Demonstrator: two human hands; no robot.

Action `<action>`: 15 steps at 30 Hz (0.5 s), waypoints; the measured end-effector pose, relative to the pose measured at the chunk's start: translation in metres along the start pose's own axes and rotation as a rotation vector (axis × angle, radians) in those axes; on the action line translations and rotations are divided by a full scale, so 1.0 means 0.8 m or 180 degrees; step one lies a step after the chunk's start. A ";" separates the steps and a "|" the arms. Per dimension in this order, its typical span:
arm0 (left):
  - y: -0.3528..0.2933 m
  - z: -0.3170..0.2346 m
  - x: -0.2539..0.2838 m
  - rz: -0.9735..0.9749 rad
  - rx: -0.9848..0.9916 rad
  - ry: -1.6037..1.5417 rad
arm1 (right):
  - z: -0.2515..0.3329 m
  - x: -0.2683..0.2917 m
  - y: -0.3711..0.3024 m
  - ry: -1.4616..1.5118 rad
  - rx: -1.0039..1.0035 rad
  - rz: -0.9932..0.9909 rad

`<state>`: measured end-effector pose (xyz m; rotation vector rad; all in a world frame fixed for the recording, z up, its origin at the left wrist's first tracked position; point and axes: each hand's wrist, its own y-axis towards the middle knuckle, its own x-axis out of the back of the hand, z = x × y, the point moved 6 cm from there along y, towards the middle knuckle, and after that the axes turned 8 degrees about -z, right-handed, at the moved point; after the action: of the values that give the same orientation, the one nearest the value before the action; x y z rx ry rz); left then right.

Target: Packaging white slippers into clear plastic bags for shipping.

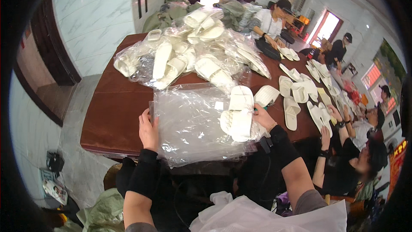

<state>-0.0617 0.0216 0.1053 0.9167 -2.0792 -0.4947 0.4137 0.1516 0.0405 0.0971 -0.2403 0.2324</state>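
Note:
Before me on the table lies a stack of clear plastic bags (pixel 184 120). My left hand (pixel 148 132) rests against the stack's left edge, thumb and fingers apart and extended. A pair of cream slippers (pixel 238 114) is over the right part of the bags, soles and straps partly overlapping. My right hand (pixel 263 118) grips the pair by its right side; part of its fingers is hidden behind the slippers. A small green thing shows beside that hand, too small to name. Just beyond it lies another cream slipper (pixel 266 96).
A heap of bagged slippers (pixel 171 60) covers the far part of the brown-covered table (pixel 107 107). More loose slippers (pixel 291 114) lie to the right. Co-workers handle slippers at the far side (pixel 274 25) and right side (pixel 356 159). A green sack (pixel 105 210) lies at lower left.

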 end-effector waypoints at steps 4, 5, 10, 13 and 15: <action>-0.026 -0.013 -0.010 0.0510 -0.1081 0.0663 | 0.028 0.015 0.019 -0.0478 0.0159 -0.0192; -0.044 0.004 -0.024 0.0906 -0.1059 0.0938 | 0.038 0.022 0.027 -0.0755 0.0223 -0.0286; -0.086 0.032 -0.040 0.1200 -0.1051 0.1226 | 0.073 0.131 0.036 -0.2041 0.0803 -0.2527; -0.096 0.039 -0.026 0.0988 -0.0898 0.1293 | 0.139 0.121 0.032 0.0124 0.1364 -0.2262; -0.107 0.054 -0.014 0.0950 -0.0805 0.1381 | 0.224 0.039 0.009 0.0323 0.1476 -0.1944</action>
<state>-0.0535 -0.0254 0.0217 0.4996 -1.6722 -0.3518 0.4013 0.1431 0.2216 0.6064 -0.0437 -0.3199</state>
